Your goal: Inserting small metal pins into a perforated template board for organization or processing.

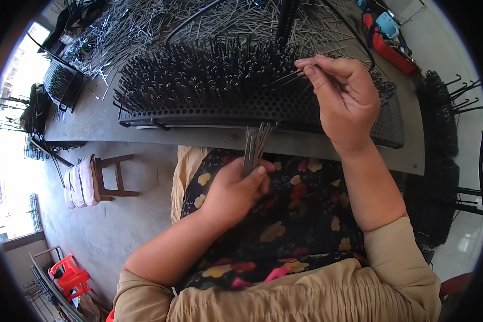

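Observation:
My left hand [236, 188] is closed round a small bundle of thin grey metal rods [256, 142], their ends pointing up near the table edge. My right hand [349, 91] is raised over the right part of a black perforated rack [252, 114]. Thumb and fingertips pinch one or more thin dark metal rods [286, 79], which slant down toward the rack; how many I cannot tell. Densely packed in the rack stand many dark rods with hooked tops [188, 70]. Whether the pinched rod touches the rack is hidden among them.
Loose grey metal rods [129, 32] lie heaped behind the rack on the table [86, 126]. A smaller loaded rack [64, 83] stands at far left, a red box [389, 48] at far right. A wooden stool [115, 177] and a red plastic chair [71, 276] are on the left.

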The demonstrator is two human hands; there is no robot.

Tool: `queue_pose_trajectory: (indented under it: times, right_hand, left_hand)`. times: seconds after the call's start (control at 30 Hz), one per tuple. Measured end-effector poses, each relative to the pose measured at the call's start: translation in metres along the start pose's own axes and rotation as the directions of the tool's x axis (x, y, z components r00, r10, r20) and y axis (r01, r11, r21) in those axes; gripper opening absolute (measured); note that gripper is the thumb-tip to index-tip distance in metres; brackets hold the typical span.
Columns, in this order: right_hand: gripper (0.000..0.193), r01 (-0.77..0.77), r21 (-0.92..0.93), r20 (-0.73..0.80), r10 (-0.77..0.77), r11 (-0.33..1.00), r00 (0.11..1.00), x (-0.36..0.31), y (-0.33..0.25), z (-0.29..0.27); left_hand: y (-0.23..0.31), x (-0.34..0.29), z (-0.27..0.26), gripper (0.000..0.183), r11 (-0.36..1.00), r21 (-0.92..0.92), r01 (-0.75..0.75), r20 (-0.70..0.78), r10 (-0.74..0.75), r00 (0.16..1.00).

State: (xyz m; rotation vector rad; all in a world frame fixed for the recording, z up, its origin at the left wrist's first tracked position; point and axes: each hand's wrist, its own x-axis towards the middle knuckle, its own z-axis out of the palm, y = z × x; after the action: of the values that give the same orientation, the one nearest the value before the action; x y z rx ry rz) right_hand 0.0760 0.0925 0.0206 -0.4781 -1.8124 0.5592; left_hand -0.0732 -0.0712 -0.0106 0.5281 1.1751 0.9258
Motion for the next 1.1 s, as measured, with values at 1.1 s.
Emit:
queue_pose_trajectory:
  times: [1.1]
  right_hand:
    - [0.015, 0.176, -0.426, 0.312, -0.038, 0.888, 0.949, 0.024, -0.003, 0.016]
  left_hand:
    - [0.005, 0.002, -0.009, 0.016, 0.987, -0.161, -0.008, -0.037, 0.002, 0.999]
